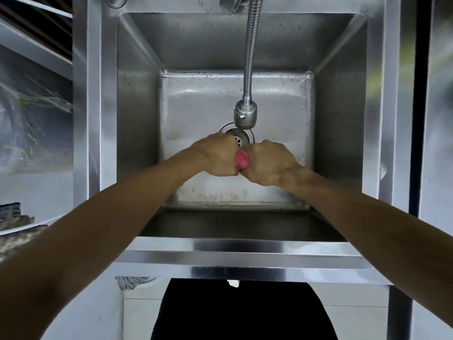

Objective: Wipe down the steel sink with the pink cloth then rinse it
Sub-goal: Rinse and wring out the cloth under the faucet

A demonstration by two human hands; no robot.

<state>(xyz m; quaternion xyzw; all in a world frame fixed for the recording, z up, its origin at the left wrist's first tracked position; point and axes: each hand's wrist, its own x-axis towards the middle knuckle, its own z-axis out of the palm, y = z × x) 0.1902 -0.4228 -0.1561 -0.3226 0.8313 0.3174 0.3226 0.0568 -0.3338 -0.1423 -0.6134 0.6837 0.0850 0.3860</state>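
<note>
A deep steel sink (pixel 201 101) fills the middle of the head view, its floor wet and streaked. Both my fists meet above the sink floor, just in front of the drain (pixel 239 138). My left hand (pixel 218 155) and my right hand (pixel 268 163) are each clenched on the pink cloth (pixel 242 161), which shows only as a small twisted wad between them. The rest of the cloth is hidden inside my fists. No water runs from the spray head (pixel 245 115) above the drain.
A flexible steel faucet hose (pixel 252 45) hangs down from the back rim into the basin. The sink's front rim (pixel 235 256) lies near my body. A steel panel (pixel 402 119) stands at the right and shelving (pixel 36 57) at the left.
</note>
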